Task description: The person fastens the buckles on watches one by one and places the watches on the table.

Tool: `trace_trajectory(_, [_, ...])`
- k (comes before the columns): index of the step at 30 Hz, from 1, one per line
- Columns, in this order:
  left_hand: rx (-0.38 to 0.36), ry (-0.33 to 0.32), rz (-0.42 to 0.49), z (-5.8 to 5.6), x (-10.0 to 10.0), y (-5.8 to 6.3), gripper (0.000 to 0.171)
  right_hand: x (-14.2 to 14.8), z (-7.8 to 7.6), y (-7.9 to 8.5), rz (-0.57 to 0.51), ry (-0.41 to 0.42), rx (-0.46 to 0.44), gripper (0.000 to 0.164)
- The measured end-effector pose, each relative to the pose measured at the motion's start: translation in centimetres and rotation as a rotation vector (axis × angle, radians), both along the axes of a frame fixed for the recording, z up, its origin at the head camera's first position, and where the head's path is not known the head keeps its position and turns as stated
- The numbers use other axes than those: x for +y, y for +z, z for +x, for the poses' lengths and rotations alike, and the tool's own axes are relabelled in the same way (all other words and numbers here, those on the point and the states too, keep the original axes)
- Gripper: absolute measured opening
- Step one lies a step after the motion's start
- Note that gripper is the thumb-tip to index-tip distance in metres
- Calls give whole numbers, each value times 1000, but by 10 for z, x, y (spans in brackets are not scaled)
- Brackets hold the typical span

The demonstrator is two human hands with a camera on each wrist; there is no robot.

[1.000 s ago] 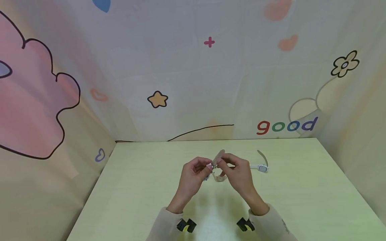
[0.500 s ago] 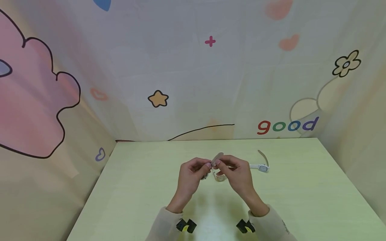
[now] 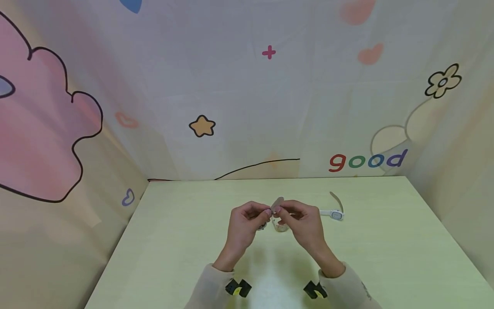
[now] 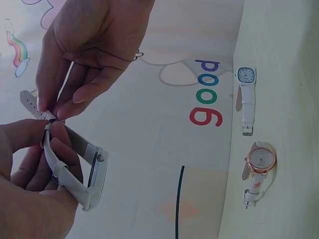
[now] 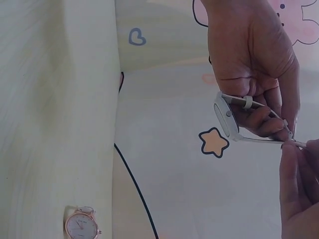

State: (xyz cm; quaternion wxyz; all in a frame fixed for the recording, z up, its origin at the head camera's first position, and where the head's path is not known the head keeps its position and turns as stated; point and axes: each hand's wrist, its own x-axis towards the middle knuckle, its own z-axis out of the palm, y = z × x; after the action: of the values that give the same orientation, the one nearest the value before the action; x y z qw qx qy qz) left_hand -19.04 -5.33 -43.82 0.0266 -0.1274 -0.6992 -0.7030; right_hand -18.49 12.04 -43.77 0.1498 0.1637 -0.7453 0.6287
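Both hands are together on a wristwatch [image 4: 97,179] with a white strap and pale case, raised above the table. My left hand [image 3: 243,225] pinches the strap at its buckle, the case hanging below those fingers. With thumb and fingertips, my right hand [image 3: 308,225] pinches the other strap half where it meets the buckle. The strap's free end [image 4: 29,103], grey-beige with holes, sticks out past the fingers. In the right wrist view the strap forms a closed loop, with the watch case [image 5: 227,117] on its side. Fingertips partly hide the buckle.
On the pale table [image 3: 173,249] lie two more watches. A round rose-gold watch [image 4: 261,158] with a white patterned strap sits just beyond the hands. Farther right is a squarish white watch [image 3: 336,215], its strap undone. A printed curtain [image 3: 239,86] hangs behind.
The strap's free end has sunk lower between the hands and shows less above the fingers. My left hand has shifted slightly left; both hands keep their pinch.
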Motion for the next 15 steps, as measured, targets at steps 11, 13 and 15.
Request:
trace_trajectory(11, [-29, 2, 0, -3, -3, -2, 12, -1, 0, -2, 66, 29, 68, 12])
trace_trajectory(13, [-47, 3, 17, -4, -4, -2, 11, 0, -1, -3, 78, 57, 75, 12])
trace_trajectory(15, [-67, 5, 36, -5, -5, -2, 11, 0, -2, -4, 78, 88, 66, 13])
